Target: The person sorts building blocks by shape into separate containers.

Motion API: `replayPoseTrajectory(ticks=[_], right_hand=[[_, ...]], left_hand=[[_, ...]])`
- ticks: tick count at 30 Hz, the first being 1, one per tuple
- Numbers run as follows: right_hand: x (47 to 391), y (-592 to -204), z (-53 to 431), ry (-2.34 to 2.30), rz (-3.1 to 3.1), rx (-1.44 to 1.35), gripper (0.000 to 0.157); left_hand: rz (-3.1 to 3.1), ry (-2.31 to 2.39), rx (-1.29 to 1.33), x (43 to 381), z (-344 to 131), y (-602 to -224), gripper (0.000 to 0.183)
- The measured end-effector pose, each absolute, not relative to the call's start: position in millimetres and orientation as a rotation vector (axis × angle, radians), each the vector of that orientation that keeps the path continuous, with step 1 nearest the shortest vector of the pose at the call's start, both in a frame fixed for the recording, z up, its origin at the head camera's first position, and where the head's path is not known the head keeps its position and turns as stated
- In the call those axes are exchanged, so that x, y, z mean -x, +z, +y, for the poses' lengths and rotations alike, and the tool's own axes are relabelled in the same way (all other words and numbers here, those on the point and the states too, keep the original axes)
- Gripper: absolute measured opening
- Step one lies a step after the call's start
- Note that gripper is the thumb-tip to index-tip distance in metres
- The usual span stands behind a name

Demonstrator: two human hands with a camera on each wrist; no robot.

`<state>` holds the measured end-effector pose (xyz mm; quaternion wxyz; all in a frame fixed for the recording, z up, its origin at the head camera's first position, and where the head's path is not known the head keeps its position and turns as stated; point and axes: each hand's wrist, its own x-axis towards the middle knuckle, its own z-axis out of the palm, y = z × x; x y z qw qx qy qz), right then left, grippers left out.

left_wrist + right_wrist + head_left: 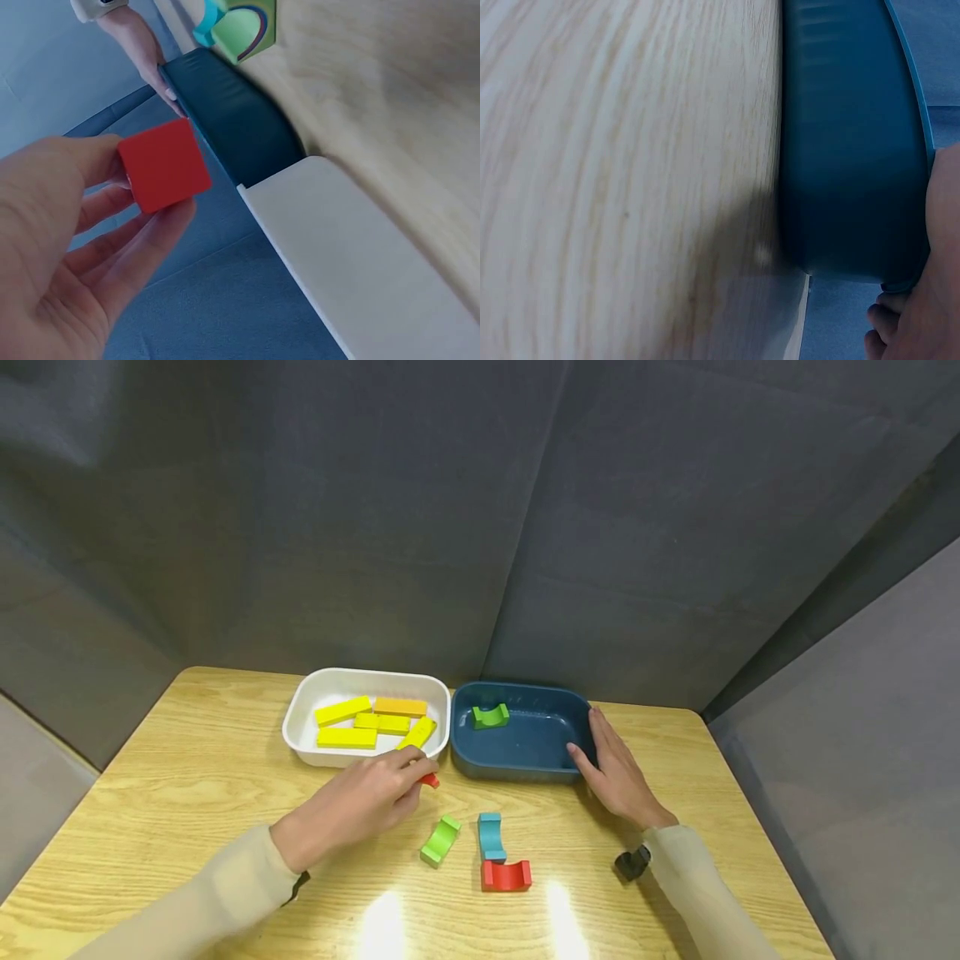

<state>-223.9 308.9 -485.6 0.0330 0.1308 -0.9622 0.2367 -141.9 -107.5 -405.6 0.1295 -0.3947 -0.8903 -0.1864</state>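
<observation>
My left hand (375, 793) pinches a red block (165, 165) between thumb and fingers, just in front of the white tray's near right corner. Its square end faces the left wrist camera; the hand hides much of it in the head view. My right hand (618, 772) holds the right end of the dark blue tray (525, 772), thumb over the rim and fingers along the outside. Inside that tray lies a green arch block (491, 717). On the table in front are a light green arch block (440, 841), a blue arch block (491, 837) and a red arch block (506, 876).
The white tray (322, 760) stands left of the blue one, their ends side by side. Several yellow blocks (347, 738) and an orange block (401, 707) lie in it. Behind the wooden table (187, 760) hangs a dark grey cloth (375, 527).
</observation>
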Motion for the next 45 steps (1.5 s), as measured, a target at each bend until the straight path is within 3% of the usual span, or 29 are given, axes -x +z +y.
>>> replayPoseTrajectory(ticks=[24, 45], right_hand=[[221, -488, 310, 0.722, -2.963, -0.403, 0.084], [222, -483, 308, 0.734, -2.952, -0.416, 0.084]], left_hand=[[-2.519, -0.728, 1.157, 193, -69, -386, 0.029], [-2.711, -0.824, 0.973, 234, -40, -396, 0.035]])
